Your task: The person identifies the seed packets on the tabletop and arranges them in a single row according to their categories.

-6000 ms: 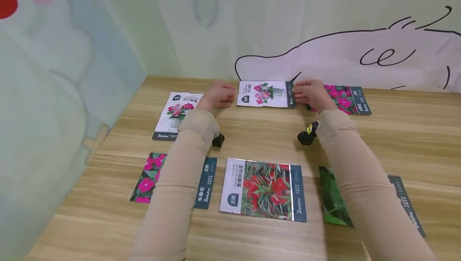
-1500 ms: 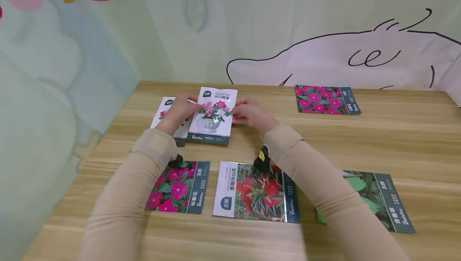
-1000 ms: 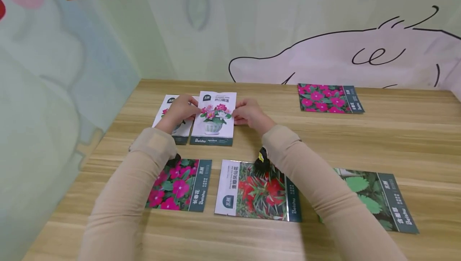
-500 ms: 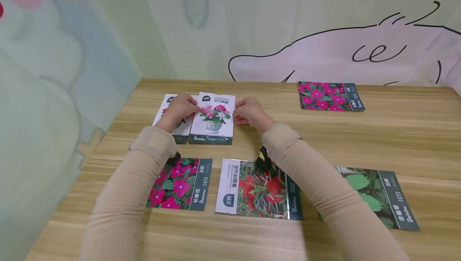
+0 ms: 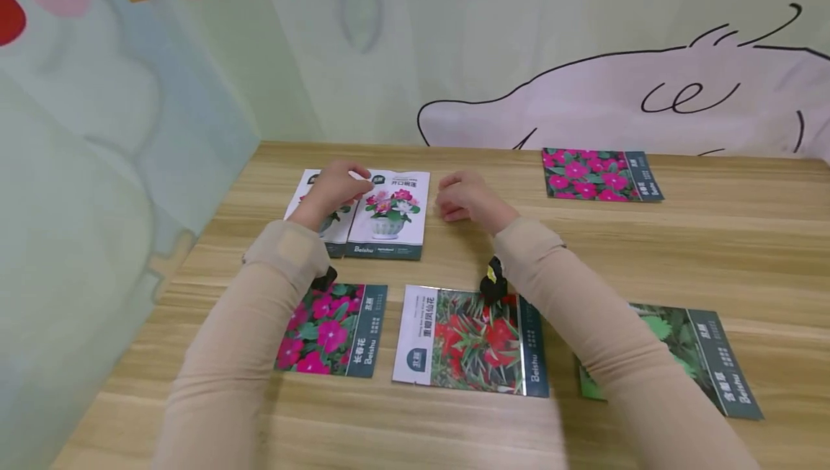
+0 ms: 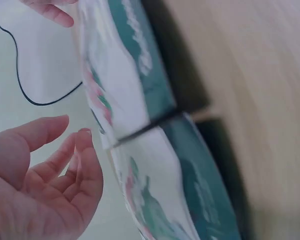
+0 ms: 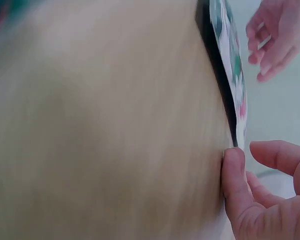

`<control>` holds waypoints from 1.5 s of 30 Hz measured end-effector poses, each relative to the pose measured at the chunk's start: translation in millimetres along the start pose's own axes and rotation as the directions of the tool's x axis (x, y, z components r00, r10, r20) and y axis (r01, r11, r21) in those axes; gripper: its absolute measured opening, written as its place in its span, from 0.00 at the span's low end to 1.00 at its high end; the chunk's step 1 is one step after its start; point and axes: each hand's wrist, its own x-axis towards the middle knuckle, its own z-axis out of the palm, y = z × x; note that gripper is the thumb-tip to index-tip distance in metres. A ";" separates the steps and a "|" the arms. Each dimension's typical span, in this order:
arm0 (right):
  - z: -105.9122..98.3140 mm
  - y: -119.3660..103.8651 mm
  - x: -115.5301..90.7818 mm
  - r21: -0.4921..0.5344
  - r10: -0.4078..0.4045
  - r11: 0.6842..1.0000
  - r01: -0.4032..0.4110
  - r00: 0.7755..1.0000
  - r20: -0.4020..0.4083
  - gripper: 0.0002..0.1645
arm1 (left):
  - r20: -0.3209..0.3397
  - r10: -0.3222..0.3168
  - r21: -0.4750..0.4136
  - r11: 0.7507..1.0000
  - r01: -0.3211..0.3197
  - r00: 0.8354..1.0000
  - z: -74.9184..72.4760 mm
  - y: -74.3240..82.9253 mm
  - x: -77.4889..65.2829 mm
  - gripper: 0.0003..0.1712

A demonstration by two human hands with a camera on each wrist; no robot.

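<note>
Two white seed packets with a potted pink flower lie side by side at the back left: the left packet and the right packet. My left hand hovers over their upper part, thumb and fingers apart with nothing between them; it hides part of the left packet. Just beyond the right packet's edge is my right hand, loosely curved and holding nothing. In the left wrist view the left hand hangs beside the packets' meeting edges. The right wrist view has the right hand's fingers near the packet's end.
A pink-flower packet lies at the back right against the wall. Along the front are another pink-flower packet, partly under the left sleeve, a red-flower packet, and a green-leaf packet, partly under the right sleeve.
The right white packet came from the back middle to beside the left one, turned upright. Both hands have just let go of it; the right has drawn off rightward, the left has lifted.
</note>
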 end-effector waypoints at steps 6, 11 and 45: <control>-35.5 -4.3 -0.6 -0.046 0.000 0.999 0.000 1.000 0.003 0.26 | 0.081 -0.025 -0.131 0.991 0.036 0.996 3.8 12.2 3.9 0.20; -69.3 -9.0 -3.8 -0.133 -0.041 0.990 0.039 0.999 -0.008 0.28 | 0.132 -0.027 -0.237 0.970 0.058 0.991 8.2 26.0 8.3 0.22; -250.1 8.4 -53.9 -0.598 -0.306 0.801 0.025 0.876 -0.373 0.29 | 0.320 0.119 -0.683 0.716 0.142 0.940 110.8 115.5 32.8 0.28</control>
